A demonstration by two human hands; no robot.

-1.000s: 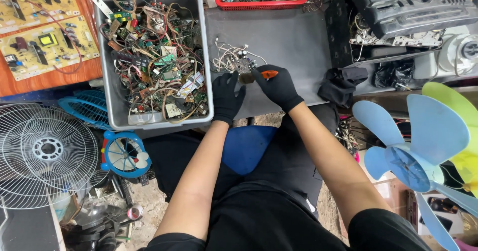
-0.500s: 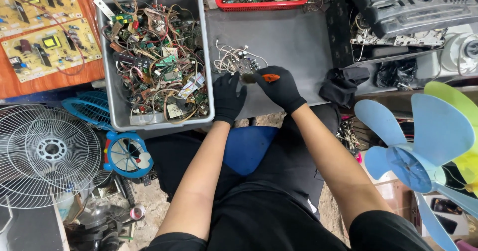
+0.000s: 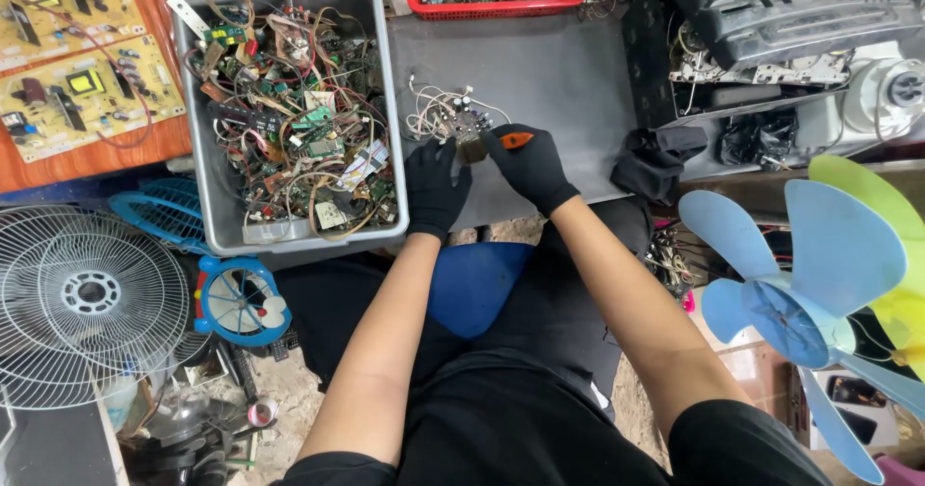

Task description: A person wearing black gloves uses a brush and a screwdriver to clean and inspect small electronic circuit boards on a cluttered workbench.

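Both hands wear black gloves and meet over the near part of a grey bench [image 3: 559, 72]. The left hand [image 3: 436, 185] has its grip closed on a small circuit board [image 3: 469, 139], the fingers curled up around the board's near-left edge. The right hand [image 3: 530, 163] has its grip closed around an orange-handled tool [image 3: 516, 140], whose handle shows above the knuckles with the working end turned toward the board; whether the tip touches the board cannot be told. The circuit board sits just above the bench surface between the two hands, with a tangle of white wires [image 3: 434, 110] trailing from it onto the bench behind. Just left of the left hand stands a grey plastic bin [image 3: 390, 110], filled with green circuit boards, loose wires and small parts. At the far edge of the bench is a red basket [image 3: 501, 6] holding more electronic scraps. To the right of the right hand a black cloth [image 3: 655, 163] lies at the bench edge, and beyond it dismantled grey equipment casings [image 3: 790, 24]. On the floor to the left lie a white fan guard [image 3: 87, 293] and a small blue fan [image 3: 236, 298]; blue fan blades [image 3: 800, 284] stand at the right. A blue stool [image 3: 477, 284] shows between the person's knees.
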